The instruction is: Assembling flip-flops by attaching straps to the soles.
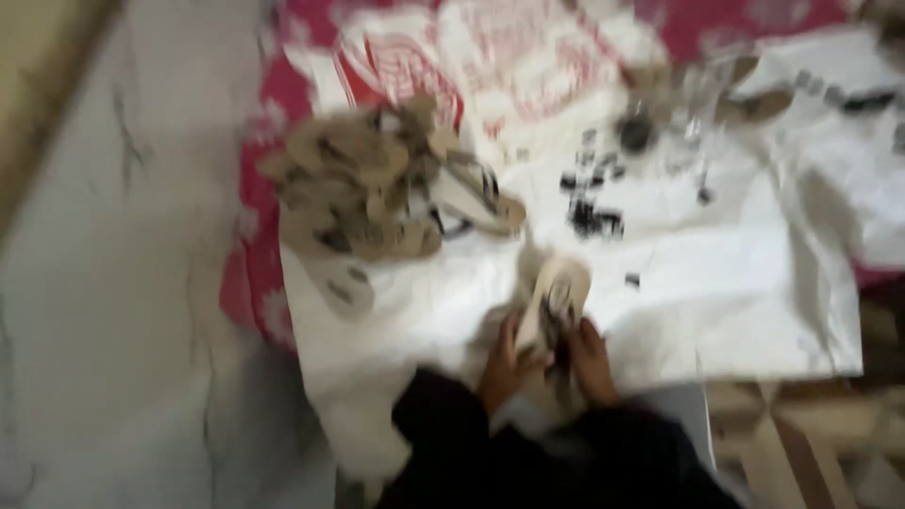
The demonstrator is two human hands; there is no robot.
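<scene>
fingers (509, 339) on beige sandal (558, 287) | both hands gripping | blurred

A flattened white sack (528, 66) with red printed markings is lying at the top middle, spreading over a pink-red patterned cloth. The blur is hiding its print. No label, sign or screen is showing anywhere else in the view.

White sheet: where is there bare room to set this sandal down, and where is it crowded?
The white sheet is bare right of the hands' sandal, below the small black pieces. A smaller bare patch lies between the sandal pile and the left hand. The pile and the top right, by the black pieces, are crowded.
</scene>
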